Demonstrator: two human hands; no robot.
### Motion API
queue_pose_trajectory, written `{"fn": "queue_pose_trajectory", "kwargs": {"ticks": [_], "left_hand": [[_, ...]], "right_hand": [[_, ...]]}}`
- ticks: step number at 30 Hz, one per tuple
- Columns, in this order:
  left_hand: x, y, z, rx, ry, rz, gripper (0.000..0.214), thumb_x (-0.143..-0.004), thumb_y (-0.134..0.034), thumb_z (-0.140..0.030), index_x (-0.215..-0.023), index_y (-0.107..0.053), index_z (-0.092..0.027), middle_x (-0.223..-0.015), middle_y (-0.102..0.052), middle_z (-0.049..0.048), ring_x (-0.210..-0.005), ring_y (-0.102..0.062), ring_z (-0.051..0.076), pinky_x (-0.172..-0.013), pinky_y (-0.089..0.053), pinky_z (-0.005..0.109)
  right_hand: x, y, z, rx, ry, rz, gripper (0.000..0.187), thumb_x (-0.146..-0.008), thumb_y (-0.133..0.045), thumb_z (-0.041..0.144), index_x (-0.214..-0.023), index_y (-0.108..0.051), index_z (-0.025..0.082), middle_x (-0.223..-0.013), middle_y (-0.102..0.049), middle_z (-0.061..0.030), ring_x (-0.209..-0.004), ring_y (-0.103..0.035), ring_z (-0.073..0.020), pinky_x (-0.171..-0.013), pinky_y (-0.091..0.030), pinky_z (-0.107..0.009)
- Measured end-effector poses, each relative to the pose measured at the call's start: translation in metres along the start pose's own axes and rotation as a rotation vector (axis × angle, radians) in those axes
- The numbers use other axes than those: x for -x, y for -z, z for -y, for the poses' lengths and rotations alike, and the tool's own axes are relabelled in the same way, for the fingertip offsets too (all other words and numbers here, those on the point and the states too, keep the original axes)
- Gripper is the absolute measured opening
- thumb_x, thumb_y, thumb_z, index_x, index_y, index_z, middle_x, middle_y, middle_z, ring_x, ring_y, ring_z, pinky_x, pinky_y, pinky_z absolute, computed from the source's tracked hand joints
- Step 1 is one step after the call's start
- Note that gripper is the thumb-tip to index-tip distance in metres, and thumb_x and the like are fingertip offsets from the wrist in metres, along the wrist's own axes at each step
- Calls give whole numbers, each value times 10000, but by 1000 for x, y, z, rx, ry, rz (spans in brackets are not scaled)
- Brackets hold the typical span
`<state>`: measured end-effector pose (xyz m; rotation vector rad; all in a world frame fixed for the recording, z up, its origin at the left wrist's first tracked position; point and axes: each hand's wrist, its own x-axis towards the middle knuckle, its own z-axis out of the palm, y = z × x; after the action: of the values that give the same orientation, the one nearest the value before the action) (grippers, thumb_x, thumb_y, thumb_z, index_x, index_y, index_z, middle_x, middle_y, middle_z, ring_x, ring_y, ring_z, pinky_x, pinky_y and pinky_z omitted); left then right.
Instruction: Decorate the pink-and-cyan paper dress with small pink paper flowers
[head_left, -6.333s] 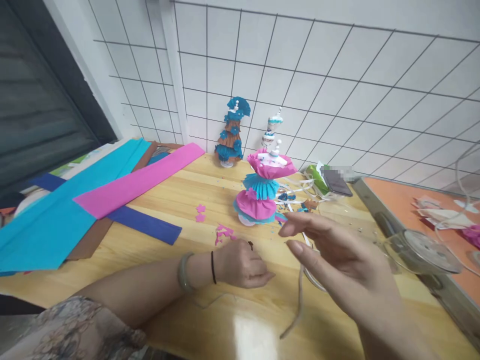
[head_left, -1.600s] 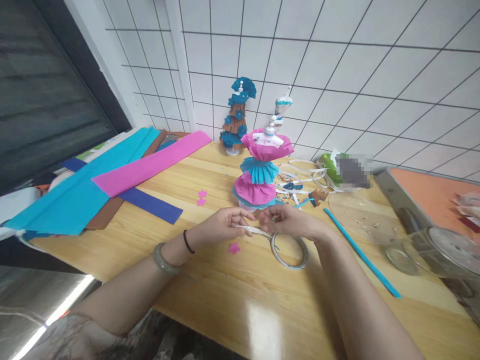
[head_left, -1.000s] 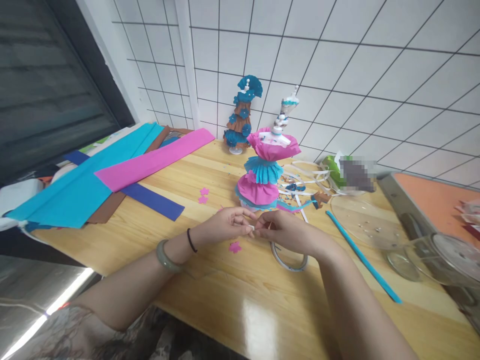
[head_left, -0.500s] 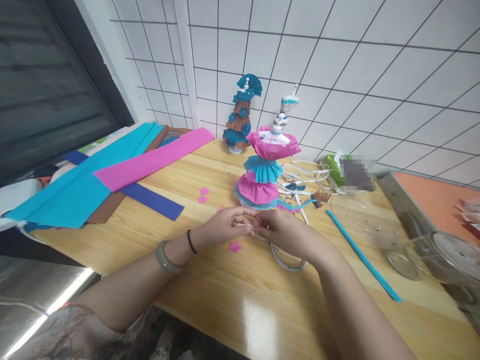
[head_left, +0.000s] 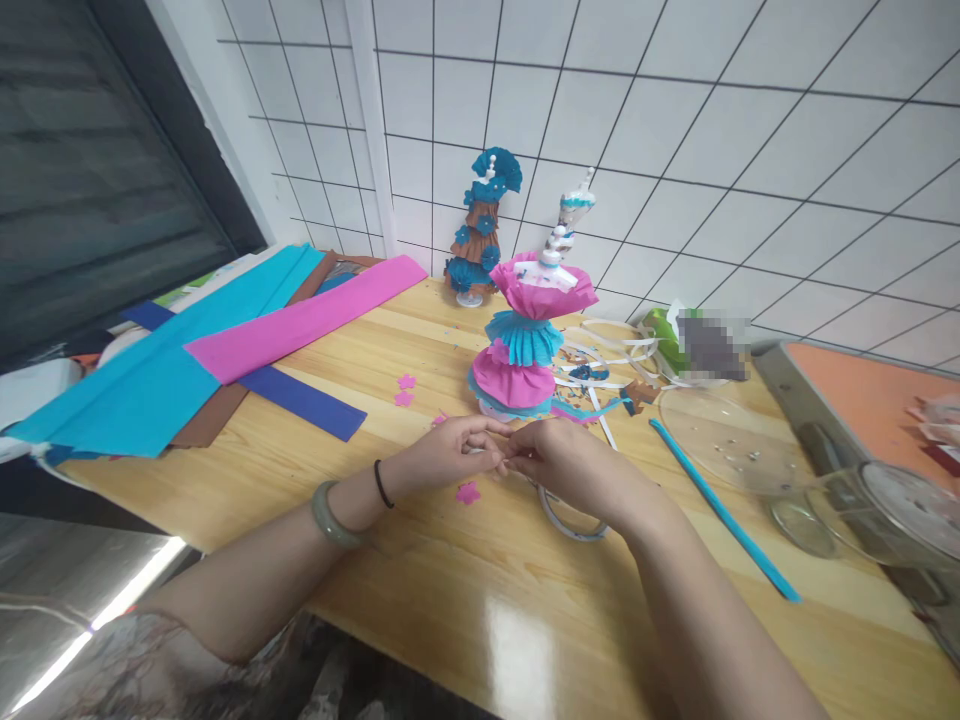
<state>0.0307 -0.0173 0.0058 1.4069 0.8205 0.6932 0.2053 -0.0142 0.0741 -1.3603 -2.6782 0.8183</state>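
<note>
A white square-tiled wall (head_left: 675, 140) with dark grout lines rose behind a yellow wood-grained tabletop (head_left: 412, 600), whose glossy surface caught a pale patch of light (head_left: 519, 640). A dark grey slatted panel (head_left: 97, 190) beside a white frame (head_left: 201, 60) stood at left, and an orange surface (head_left: 862, 390) with a greyish edge (head_left: 791, 410) lay at right.
</note>
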Motion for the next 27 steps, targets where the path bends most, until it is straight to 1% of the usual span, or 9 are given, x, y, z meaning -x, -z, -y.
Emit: {"fn": "queue_pose_trajectory", "kwargs": {"ticks": [5,12,18,23,27], "left_hand": [[0,-1,-1,12,-1,-8,372,-773,-566,-270,-1102,-500,-110,-788,-665,76,-789,-627,158,-713,-454,269],[-1,0,1,-19,5,-2,405,-781,-559,-295,-1132,-493,-103,-787,-661,78,-750,-612,148,-630,-437,233],[0,0,-3,39,-1,13,358,-770,-574,-246,-1095,-511,-109,-843,-657,77,-803,-609,139,-690,-443,236],[1,-1,-4,54,11,-5,363,-763,-579,-224,-1097,-503,-106,-807,-663,79,-801,-615,144,-703,-448,247],[0,0,-1,42,7,-14,360,-755,-589,-241,-1079,-513,-104,-821,-665,92,-804,-618,149,-690,-454,246]], "right_hand": [[-1,0,-1,28,-9,-9,209,-787,-468,181,-702,-658,184,-597,-586,-10,-513,-418,-96,-500,-246,-224],[-1,-2,-1,17,-3,13,202,-780,-459,186,-691,-641,182,-577,-561,0,-504,-396,-92,-495,-238,-224],[-1,-2,-4,11,-33,-23,235,-784,-428,218,-628,-593,159,-537,-492,11,-481,-347,-86,-470,-226,-224],[0,2,-8,-84,-44,-10,222,-791,-431,258,-694,-611,168,-573,-523,13,-504,-389,-89,-475,-254,-214],[-1,4,-10,-106,-91,-11,232,-783,-442,270,-663,-612,167,-565,-550,14,-499,-408,-88,-470,-266,-213]]}}
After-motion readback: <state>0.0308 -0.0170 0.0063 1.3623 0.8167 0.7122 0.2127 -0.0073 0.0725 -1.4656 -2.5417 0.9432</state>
